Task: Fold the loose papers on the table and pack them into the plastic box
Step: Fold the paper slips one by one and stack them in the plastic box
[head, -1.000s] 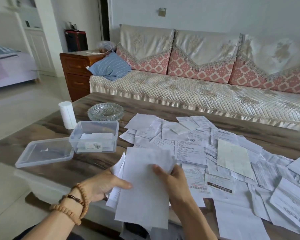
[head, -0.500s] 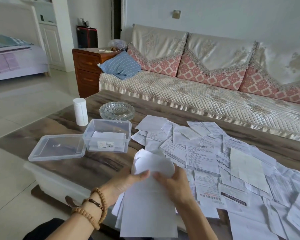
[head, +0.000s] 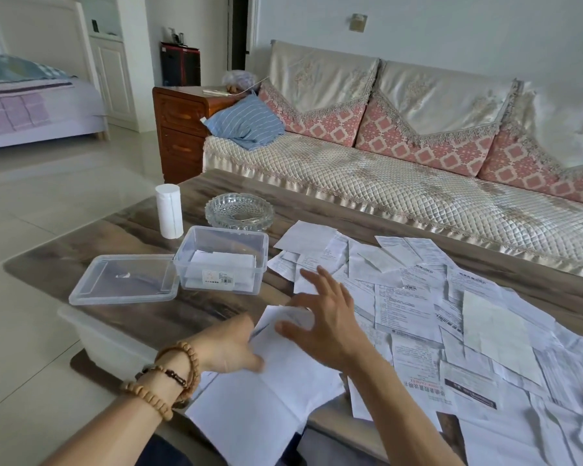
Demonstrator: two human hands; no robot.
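A large white sheet [head: 283,375] lies over the near edge of the table [head: 81,250], its top part folded toward me. My left hand [head: 228,346], with bead bracelets on the wrist, holds the sheet's left side with the thumb on top. Just above the fold hovers my right hand [head: 323,317], fingers spread and blurred. The clear plastic box [head: 196,274] stands open behind my hands to the left, with folded papers [head: 223,264] inside. Loose printed papers [head: 408,304] cover the table's right half.
The box's clear lid [head: 125,280] lies flat to the left of the box. Behind them are a white roll [head: 169,215] and a glass ashtray [head: 239,211]. A white bin [head: 105,338] sits under the table's near-left corner. A sofa [head: 401,183] runs along the far side.
The sheet, held up in both hands before, has come down onto the table edge with its top folded over. My right hand has let go and spread open above it.
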